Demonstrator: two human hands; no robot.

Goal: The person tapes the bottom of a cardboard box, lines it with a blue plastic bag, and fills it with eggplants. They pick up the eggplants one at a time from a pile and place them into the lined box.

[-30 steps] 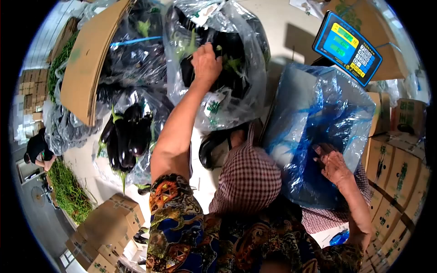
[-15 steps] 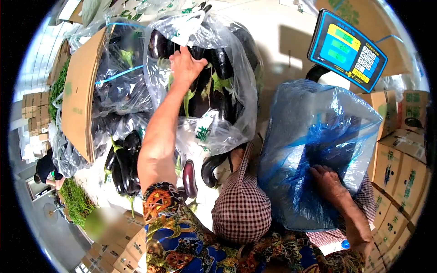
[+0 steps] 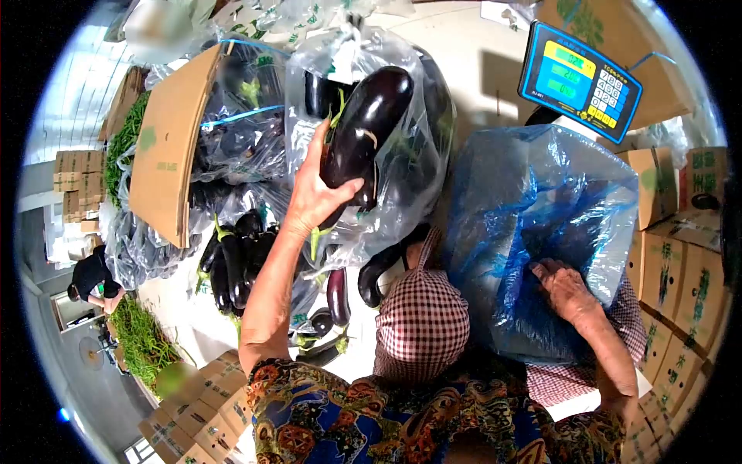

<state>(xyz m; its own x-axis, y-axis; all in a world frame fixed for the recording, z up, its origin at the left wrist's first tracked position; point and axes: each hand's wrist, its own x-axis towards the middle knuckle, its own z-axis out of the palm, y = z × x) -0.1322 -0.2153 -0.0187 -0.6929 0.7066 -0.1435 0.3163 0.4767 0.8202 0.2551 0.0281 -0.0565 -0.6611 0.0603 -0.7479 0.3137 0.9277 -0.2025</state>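
My left hand (image 3: 321, 189) is wrapped round a large dark purple eggplant (image 3: 371, 116), tilted above a clear plastic bag (image 3: 421, 174) of eggplants. Its thumb lies across the near end, and the other fingers are partly hidden behind it. To the right, my right hand (image 3: 568, 290) lies on a blue plastic bag (image 3: 495, 193) with its fingers bent against the film; the fingertips are hard to make out. The blue bag stands wide with a dark hollow in the middle. Below the clear bag, a curved eggplant (image 3: 371, 278) and a slimmer purple eggplant (image 3: 338, 298) lie on the white surface.
A scale display (image 3: 580, 81) stands behind the blue bag. More eggplants (image 3: 232, 267) lie at the left beside a cardboard flap (image 3: 166, 151). Stacked cartons (image 3: 680, 271) line the right side. Another person (image 3: 97, 278) bends near green vegetables (image 3: 139, 340) at far left.
My left hand has taken hold of a large eggplant from the clear bag and lifted it towards me. My right hand remains at the blue bag. The whole view has shifted slightly.
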